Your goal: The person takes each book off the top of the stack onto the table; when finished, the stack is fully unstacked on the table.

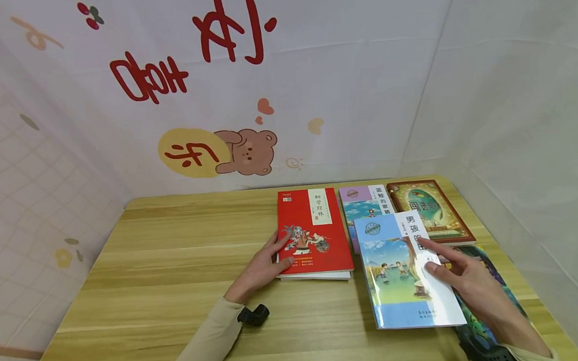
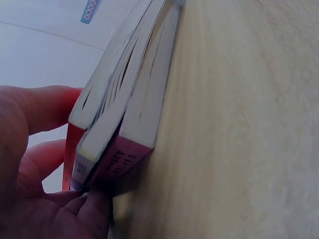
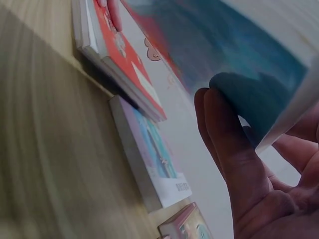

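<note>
At the middle of the table, my left hand (image 1: 264, 262) grips the side of a small stack of books, topped by a red book (image 1: 299, 218). In the left wrist view the stack shows a white-edged book (image 2: 107, 122) below the red one, and a pink-spined book (image 2: 144, 119) at the bottom. My right hand (image 1: 478, 285) pinches the right side of a blue-and-white book (image 1: 400, 280), thumb on its cover and other fingers underneath. The right wrist view shows that book's blue back cover (image 3: 239, 59) raised above the table.
Behind the held book lie a purple-and-blue book (image 1: 360, 196) and a brown-bordered book (image 1: 426, 206). A dark green illustrated book (image 1: 484, 328) lies partly under my right hand. The wooden table (image 1: 171, 261) meets a printed cloth backdrop (image 1: 345, 71).
</note>
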`<state>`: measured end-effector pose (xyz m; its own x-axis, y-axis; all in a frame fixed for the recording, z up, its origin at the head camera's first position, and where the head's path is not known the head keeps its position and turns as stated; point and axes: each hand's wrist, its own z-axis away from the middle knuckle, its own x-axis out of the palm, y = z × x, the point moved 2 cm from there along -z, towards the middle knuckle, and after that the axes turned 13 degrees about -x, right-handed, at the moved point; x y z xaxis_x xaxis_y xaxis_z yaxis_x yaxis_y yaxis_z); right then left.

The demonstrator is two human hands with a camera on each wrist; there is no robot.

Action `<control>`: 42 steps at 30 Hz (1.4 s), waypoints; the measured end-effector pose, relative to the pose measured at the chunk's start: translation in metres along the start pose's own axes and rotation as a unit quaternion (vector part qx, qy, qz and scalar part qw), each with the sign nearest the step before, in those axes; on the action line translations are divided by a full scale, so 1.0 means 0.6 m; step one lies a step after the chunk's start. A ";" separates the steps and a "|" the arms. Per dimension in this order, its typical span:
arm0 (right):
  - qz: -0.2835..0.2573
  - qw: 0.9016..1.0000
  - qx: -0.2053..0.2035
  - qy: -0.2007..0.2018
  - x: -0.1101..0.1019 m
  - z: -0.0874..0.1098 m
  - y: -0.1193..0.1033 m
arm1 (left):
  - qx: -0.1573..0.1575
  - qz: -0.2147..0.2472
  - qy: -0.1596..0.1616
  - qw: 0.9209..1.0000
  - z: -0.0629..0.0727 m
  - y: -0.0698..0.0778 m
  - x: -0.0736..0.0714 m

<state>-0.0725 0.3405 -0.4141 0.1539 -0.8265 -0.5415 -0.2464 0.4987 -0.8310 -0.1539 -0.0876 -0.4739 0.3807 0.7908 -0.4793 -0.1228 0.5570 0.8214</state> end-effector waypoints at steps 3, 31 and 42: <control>0.002 1.000 -0.013 -0.003 0.003 0.007 0.005 | 0.001 0.001 0.001 1.000 0.000 0.000 0.000; -0.021 0.996 0.067 -0.047 0.025 0.059 0.054 | -0.006 0.003 0.002 1.000 0.001 0.000 -0.001; -0.006 0.994 0.095 -0.052 0.031 0.058 0.056 | -0.005 0.007 0.000 1.000 0.002 0.000 0.000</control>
<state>-0.0444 0.3509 -0.4563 0.2562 -0.8064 -0.5330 -0.0605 0.5369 -0.8415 -0.1526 -0.0884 -0.4735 0.3798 0.7982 -0.4676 -0.1367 0.5484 0.8250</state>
